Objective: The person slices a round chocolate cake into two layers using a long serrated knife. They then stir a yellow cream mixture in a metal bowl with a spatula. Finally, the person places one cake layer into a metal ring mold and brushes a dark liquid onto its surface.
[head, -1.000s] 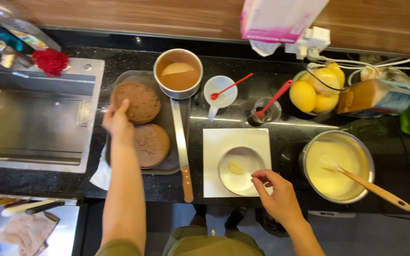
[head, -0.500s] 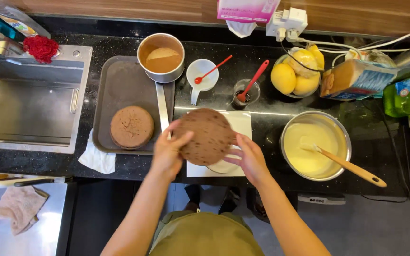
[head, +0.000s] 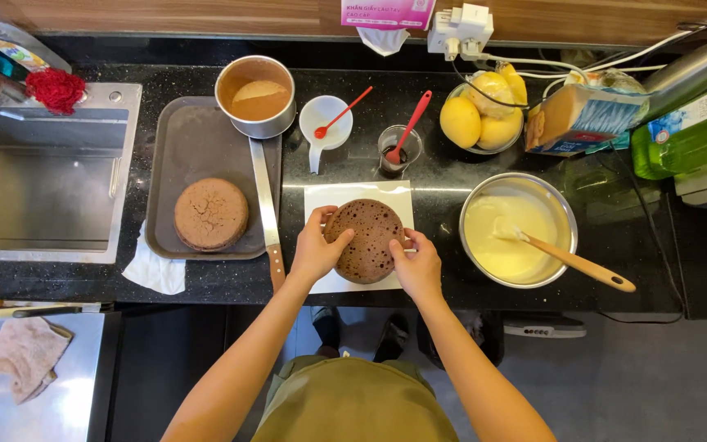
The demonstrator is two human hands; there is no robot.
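The brown cake layer (head: 367, 239) is now lying lower, on the white board (head: 359, 198); the left hand (head: 314, 251) and right hand (head: 416, 263) are grasping its edges with curled fingers.

Even, bright overhead light gave sharp focus; glare streaked the black desk (head: 443, 190); edges bowed slightly.

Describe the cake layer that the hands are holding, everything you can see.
The cake layer is a round, flat, dark brown sponge, its top pitted with small holes. It lies level over a white square board on the black counter. The left hand grips its left edge and the right hand its right edge, fingers curled onto the rim. Whether it rests fully on the board cannot be told.
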